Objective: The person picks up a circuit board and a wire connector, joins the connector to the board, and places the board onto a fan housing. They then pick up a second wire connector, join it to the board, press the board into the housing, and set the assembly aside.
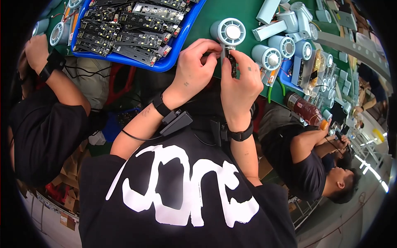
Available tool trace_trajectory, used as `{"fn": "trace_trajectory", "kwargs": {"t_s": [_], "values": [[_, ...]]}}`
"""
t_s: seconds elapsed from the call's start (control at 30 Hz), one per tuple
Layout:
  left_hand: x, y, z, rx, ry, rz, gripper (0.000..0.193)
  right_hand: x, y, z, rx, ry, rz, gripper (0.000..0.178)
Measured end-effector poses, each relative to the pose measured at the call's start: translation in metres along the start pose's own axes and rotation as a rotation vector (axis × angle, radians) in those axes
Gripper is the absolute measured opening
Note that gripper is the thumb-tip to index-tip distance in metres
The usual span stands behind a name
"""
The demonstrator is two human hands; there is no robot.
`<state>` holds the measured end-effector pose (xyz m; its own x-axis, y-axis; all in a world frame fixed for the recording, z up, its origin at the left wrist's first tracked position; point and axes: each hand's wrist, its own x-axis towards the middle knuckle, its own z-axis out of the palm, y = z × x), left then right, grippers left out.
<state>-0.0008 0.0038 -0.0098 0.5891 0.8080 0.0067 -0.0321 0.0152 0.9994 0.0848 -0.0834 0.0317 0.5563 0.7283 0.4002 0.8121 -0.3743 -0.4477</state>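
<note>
A light-blue handheld fan [228, 32] lies on the bench in front of me, its round grille toward the far side and its handle toward me. My left hand [196, 62] is closed, with its fingertips at the fan's neck. Thumb and fingers of my right hand [244, 82] pinch a narrow black circuit board [233, 69] along the handle, just below the fan's head. My fingers cover much of the handle, so how far the board sits inside it is hidden.
A blue tray [168, 62] piled with black circuit boards is at left. Several light-blue fans [271, 59] and housings crowd the green bench [215, 12] at right, near green-handled pliers [282, 89] and a dark drink bottle [304, 108]. Co-workers sit on both sides.
</note>
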Motion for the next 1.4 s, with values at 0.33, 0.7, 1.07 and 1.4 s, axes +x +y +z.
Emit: {"fn": "trace_trajectory", "kwargs": {"t_s": [0.33, 0.7, 1.07, 1.4], "values": [[0.000, -0.003, -0.001, 0.011, 0.017, 0.056, 0.012, 0.002, 0.001, 0.005, 0.043, 0.020, 0.069, 0.021], [0.000, 0.000, -0.007, 0.089, -0.091, -0.016, 0.018, -0.001, 0.009, 0.005, 0.092, -0.003, 0.069, 0.022], [-0.001, -0.002, -0.007, 0.114, -0.093, 0.039, 0.018, -0.006, 0.020, 0.016, 0.310, 0.030, 0.181, 0.023], [-0.002, -0.001, -0.004, 0.156, -0.105, 0.050, 0.017, -0.005, 0.022, 0.021, 0.146, -0.080, 0.076, 0.028]]}}
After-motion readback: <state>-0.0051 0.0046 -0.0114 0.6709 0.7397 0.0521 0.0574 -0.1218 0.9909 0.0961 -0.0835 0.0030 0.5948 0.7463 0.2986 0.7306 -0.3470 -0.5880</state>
